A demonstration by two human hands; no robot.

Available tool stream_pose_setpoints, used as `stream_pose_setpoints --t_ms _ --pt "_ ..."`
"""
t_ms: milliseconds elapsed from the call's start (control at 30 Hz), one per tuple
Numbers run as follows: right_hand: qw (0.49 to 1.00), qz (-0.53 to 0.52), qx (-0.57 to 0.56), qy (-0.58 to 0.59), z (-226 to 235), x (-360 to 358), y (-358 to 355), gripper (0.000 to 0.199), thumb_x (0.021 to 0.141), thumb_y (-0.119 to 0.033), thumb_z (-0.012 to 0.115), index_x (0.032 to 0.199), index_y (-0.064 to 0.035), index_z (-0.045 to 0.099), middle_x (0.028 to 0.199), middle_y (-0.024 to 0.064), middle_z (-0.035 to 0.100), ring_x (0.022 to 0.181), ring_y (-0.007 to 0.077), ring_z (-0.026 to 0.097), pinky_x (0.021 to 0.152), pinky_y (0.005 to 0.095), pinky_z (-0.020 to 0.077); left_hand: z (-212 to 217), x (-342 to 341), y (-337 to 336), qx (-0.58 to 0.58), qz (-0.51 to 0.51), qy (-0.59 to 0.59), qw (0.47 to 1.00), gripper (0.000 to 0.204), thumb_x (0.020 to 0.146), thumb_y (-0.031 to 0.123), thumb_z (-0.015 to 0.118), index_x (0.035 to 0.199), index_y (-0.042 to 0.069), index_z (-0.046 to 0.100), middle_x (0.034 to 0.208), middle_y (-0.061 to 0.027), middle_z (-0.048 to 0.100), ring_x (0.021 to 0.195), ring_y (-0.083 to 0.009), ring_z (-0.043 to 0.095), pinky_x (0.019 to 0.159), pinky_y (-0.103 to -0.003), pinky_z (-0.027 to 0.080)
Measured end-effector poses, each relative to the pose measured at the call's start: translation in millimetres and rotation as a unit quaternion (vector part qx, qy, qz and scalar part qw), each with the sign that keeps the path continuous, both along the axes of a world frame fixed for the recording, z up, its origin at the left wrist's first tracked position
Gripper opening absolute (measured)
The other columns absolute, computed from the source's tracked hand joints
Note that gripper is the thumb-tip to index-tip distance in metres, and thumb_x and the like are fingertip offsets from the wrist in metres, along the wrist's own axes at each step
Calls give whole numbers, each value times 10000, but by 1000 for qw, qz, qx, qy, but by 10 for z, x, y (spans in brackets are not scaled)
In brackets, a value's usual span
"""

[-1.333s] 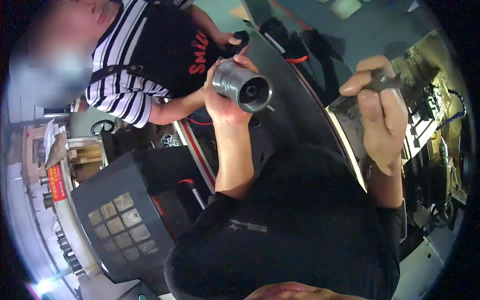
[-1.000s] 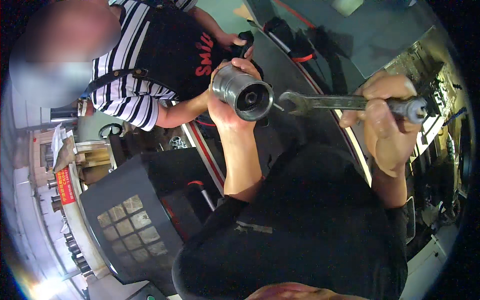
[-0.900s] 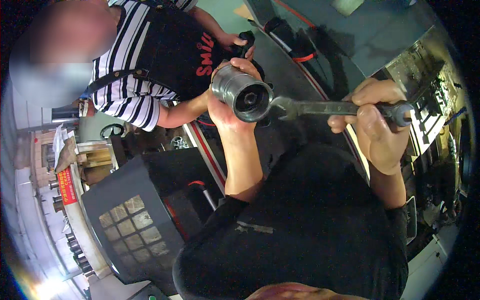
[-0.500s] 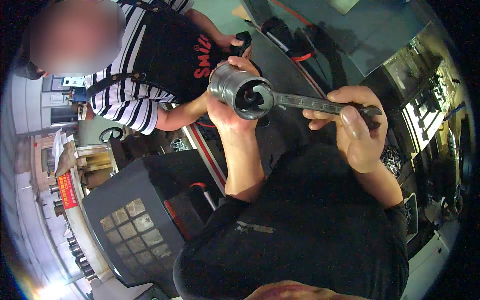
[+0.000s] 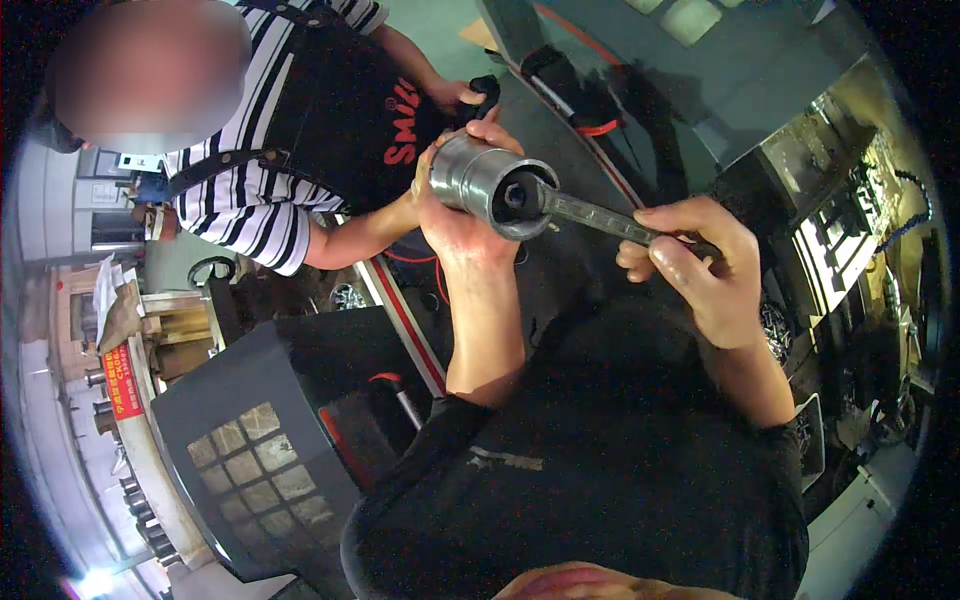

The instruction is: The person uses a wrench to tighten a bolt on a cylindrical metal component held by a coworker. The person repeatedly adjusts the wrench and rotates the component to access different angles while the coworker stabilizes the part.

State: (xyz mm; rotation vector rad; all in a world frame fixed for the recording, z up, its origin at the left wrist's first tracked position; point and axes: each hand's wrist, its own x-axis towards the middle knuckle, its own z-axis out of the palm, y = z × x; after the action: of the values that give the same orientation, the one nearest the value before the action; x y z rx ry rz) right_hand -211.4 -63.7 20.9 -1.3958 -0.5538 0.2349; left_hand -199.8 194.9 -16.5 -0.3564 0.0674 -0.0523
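Observation:
My left hand (image 5: pixel 462 237) is wrapped round a shiny metal cylinder (image 5: pixel 472 178), holding it tilted with its mouth toward me and to the right. A dark hex nut or bolt head (image 5: pixel 515 195) shows inside that mouth. An open-end wrench (image 5: pixel 598 216) reaches in from the right. Its near end is clasped between the thumb and fingers of my right hand (image 5: pixel 712 275). The wrench's far jaw lies inside the cylinder beside the hex piece, partly hidden by the rim; whether it grips the piece I cannot tell.
A person in a striped shirt (image 5: pixel 235 228) and dark apron stands at the upper left, a black object (image 5: pixel 487 95) in one hand. A dark machine cover (image 5: pixel 300 395) with a gridded window is at lower left. Machinery (image 5: pixel 835 250) and metal shavings (image 5: pixel 775 335) lie at the right.
The wrench's jaw has gone from in front of the cylinder's mouth to inside it. My right hand has moved slightly left with it, and the cylinder has shifted slightly right.

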Motion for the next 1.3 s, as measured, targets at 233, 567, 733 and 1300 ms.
stream_pose_setpoints --t_ms 233,567,733,1300 --pt "862 -101 -337 -364 223 19 61 392 856 -161 748 1234 -99 663 842 118 678 684 345 671 620 415 545 -78 130 -60 87 58 83 991 162 840 225 728 870 86 651 941 -66 669 1009 -283 631 915 -456 545" --pt "919 -82 -298 -244 -98 -155 180 361 953 -168 669 1284 -65 567 866 161 701 737 373 697 605 468 520 -235 214 -107 103 68 50 991 167 848 244 752 874 123 641 946 -45 616 996 -248 601 908 -405 520" --pt "950 -32 -257 -174 -66 -172 193 347 984 -167 640 1294 -41 549 960 204 699 816 413 693 672 481 534 -234 189 -102 114 57 -33 991 170 879 261 743 919 130 644 984 -70 602 997 -233 582 915 -380 499" --pt "896 -61 -391 -202 -343 -103 88 372 1023 -360 601 1168 -18 602 768 197 655 682 413 667 586 480 494 -106 51 -499 158 142 41 976 290 995 407 577 874 149 629 825 -35 634 886 -318 633 848 -483 511"
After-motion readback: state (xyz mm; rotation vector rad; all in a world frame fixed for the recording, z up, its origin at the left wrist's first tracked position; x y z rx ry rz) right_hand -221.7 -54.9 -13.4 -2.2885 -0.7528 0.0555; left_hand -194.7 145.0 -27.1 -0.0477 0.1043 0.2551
